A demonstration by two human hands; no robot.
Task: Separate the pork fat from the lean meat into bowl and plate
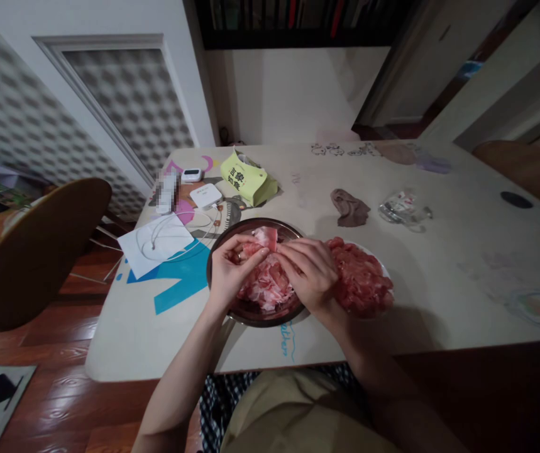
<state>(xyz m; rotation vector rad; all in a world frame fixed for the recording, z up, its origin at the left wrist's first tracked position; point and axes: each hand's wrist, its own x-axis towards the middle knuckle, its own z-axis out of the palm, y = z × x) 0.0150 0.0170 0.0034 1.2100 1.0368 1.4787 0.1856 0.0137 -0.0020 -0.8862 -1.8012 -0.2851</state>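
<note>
Between my two hands, over a dark round bowl (214,292), is a thin slice of raw meat (266,237), pink with white fat. My left hand (231,267) is closed on the slice from the left, thumb and fingers pinching it. From the right, my right hand (310,270) pinches the slice's edge with its fingertips. Below them, a heap of pale, fatty meat pieces (270,286) lies in the bowl. Darker red meat (361,277) is piled on a white plate (387,269) just right of my right hand, which hides part of it.
Beyond the bowl stand a yellow-green bag (248,178), a white square device (206,196) and a small device with a screen (192,175). A white cable crosses a paper sheet (156,245). A brown cloth (349,209) and crumpled clear plastic (404,207) lie farther right. A chair (38,251) stands left.
</note>
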